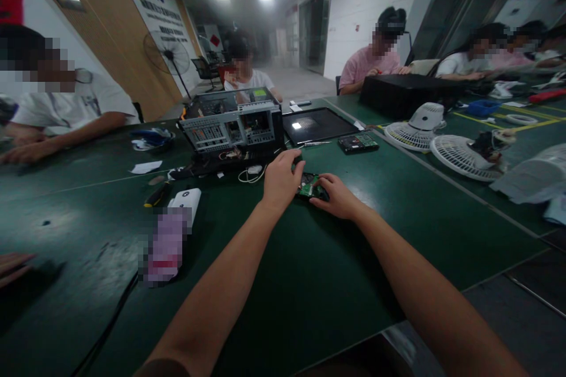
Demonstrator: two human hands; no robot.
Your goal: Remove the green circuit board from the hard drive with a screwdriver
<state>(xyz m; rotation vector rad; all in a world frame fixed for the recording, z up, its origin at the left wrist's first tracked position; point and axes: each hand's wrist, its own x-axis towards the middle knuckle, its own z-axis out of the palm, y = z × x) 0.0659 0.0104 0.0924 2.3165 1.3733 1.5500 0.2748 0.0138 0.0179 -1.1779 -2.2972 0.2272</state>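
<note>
Between my hands a hard drive lies on the green table, its green circuit board facing up. The fingers and thumb of my right hand are closed on its right side. My left hand is curled above the drive's left edge. Something small and dark shows by its fingertips, too hidden to name. Just beyond, a second hard drive rests on the table. A thin metal tool lies behind my hands.
An opened computer case stands behind my left hand, beside a black panel. To the left lie a screwdriver and a white power strip. White fan parts sit on the right. Other people sit around the table.
</note>
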